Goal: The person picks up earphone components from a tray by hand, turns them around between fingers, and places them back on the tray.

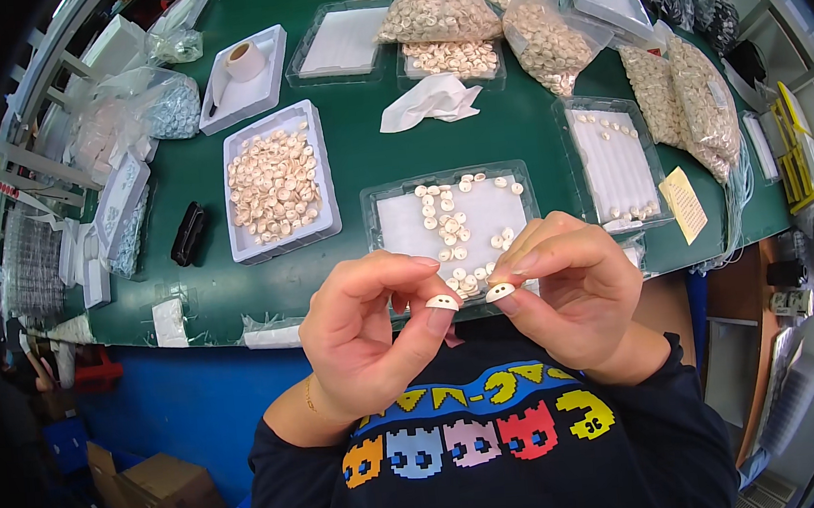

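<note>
Between the thumb and fingers of my left hand (pixel 360 331) is a small cream half-dome piece (pixel 441 302) with dark holes. A similar cream piece (pixel 499 292) is pinched in my right hand (pixel 579 287). The two pieces are held side by side, a little apart, at the near edge of a clear plastic tray (pixel 387 190). White foam (pixel 405 225) lines that tray, and several small round cream pieces (pixel 449 221) lie on it in loose clusters. My hands hide part of its near side.
Left of the tray stands a white tray (pixel 231 163) heaped with cream pieces, beside a black case (pixel 189 234). Bags of pieces (pixel 439 9) and a crumpled tissue (pixel 428 104) lie farther back. Another foam-lined tray (pixel 613 168) and a paper note (pixel 684 206) are at right.
</note>
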`<state>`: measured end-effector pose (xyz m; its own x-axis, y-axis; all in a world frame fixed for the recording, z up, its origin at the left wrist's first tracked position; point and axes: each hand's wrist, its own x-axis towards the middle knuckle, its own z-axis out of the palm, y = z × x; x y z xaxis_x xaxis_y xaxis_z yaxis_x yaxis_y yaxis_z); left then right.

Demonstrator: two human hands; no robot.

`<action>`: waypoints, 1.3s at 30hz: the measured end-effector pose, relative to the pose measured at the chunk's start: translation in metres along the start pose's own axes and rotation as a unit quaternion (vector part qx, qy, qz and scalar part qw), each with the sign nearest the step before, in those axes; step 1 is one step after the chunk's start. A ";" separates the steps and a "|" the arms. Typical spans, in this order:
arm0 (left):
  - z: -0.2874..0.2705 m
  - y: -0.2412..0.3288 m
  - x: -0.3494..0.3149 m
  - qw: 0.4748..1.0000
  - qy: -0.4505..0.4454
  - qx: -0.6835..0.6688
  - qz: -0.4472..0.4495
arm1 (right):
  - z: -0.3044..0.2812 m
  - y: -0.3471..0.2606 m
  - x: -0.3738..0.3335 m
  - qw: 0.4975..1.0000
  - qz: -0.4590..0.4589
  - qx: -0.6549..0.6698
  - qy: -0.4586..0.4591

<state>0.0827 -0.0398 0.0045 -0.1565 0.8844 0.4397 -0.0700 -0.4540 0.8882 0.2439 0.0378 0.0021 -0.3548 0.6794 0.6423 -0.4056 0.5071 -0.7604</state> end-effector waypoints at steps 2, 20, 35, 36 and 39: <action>-0.002 0.000 0.000 1.000 -0.003 0.010 -0.004 | -0.001 -0.001 0.002 0.999 0.007 -0.026 -0.017; -0.005 -0.010 0.008 0.916 -0.041 -0.317 -0.244 | -0.006 0.006 0.000 0.817 0.374 0.439 0.003; -0.003 -0.012 0.010 0.920 -0.068 -0.310 -0.231 | -0.006 0.008 -0.003 0.771 0.409 0.488 -0.002; -0.004 -0.012 0.010 0.920 -0.068 -0.310 -0.231 | -0.006 0.008 -0.003 0.770 0.408 0.490 -0.001; -0.005 -0.014 0.010 0.887 -0.074 -0.372 -0.261 | -0.006 0.009 -0.004 0.757 0.420 0.500 0.008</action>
<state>0.0772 -0.0251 -0.0041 0.2158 0.9749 0.0546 -0.7355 0.1255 0.6658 0.2468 0.0429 -0.0077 -0.8339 0.5508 -0.0346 -0.4816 -0.7569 -0.4417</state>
